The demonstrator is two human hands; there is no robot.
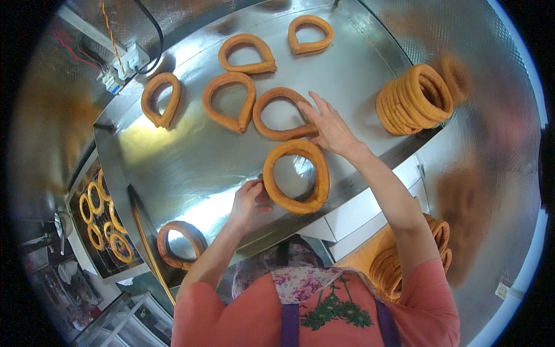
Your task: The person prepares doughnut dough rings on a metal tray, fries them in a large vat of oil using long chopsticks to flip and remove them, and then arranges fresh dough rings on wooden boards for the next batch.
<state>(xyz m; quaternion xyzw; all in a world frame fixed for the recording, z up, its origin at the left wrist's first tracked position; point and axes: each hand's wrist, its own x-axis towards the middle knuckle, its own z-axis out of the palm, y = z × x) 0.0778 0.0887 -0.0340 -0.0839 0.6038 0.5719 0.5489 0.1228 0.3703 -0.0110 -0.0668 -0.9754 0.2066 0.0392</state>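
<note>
On a shiny metal tray table (173, 156) lie several golden-brown fried dough rings, some with a pointed end. My right hand (332, 127) is at the right end of one fried dough ring (269, 101), its fingers over the edge and the thumb by its lower side. Just below, a larger ring (270, 173), perhaps several stacked, lies near the front edge. Beside its left rim is my left hand (250, 201), fingers loosely bent and apart, touching or almost touching it. Further rings lie beyond: one (229, 78) left of the right hand's ring, another (248, 39) behind.
A tall stack of rings (404, 104) stands at the tray's right end. More stacked rings (386, 269) sit low by my right elbow. At left, pale rings fry in a dark pan (104, 265); a long stick (151, 248) leans nearby. Plugs and cables (130, 61) hang at the back left.
</note>
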